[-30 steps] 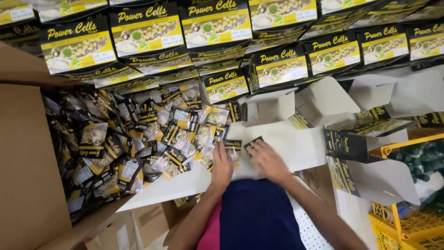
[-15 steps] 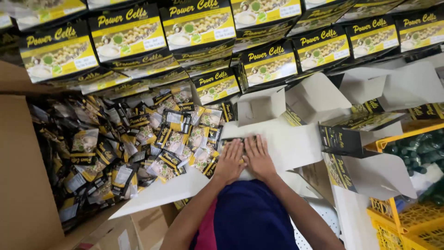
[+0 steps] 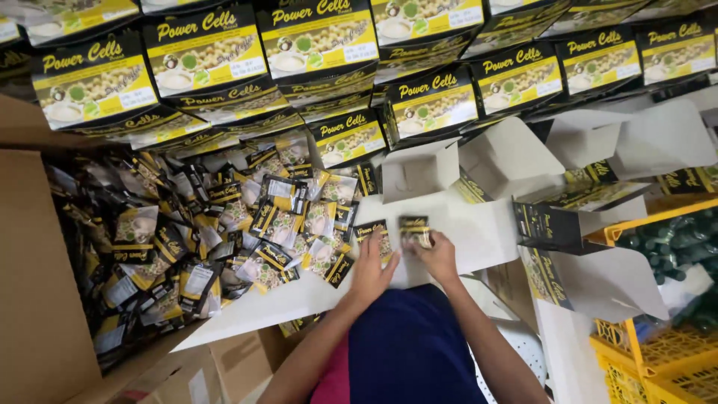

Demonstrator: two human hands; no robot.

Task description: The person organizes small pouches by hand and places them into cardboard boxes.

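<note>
Navy cloth (image 3: 407,352) fills the near edge, with both bare forearms reaching out over it. Just beyond, the left hand (image 3: 372,269) rests fingers-down on a black-and-yellow sachet (image 3: 372,234) lying on the white bench (image 3: 471,224). The right hand (image 3: 437,254) sits just beside it, fingers pinched on a second sachet (image 3: 413,227) held a little above the sheet. The two hands are close together, nearly touching at the thumbs.

Left of the hands, a deep heap of loose sachets (image 3: 217,239) lies in a big cardboard carton (image 3: 34,284), spilling up to the bench edge. To the right, a yellow plastic crate (image 3: 651,352) holds dark green bottles (image 3: 673,247), and a flat black-and-yellow box blank (image 3: 546,224) lies partly over the crate's rim.

Farther out, several open white-lined boxes (image 3: 419,168) stand on the bench, flaps up. Behind them, rows of closed black-and-yellow boxes (image 3: 321,37) are stacked tightly across the whole far side.
</note>
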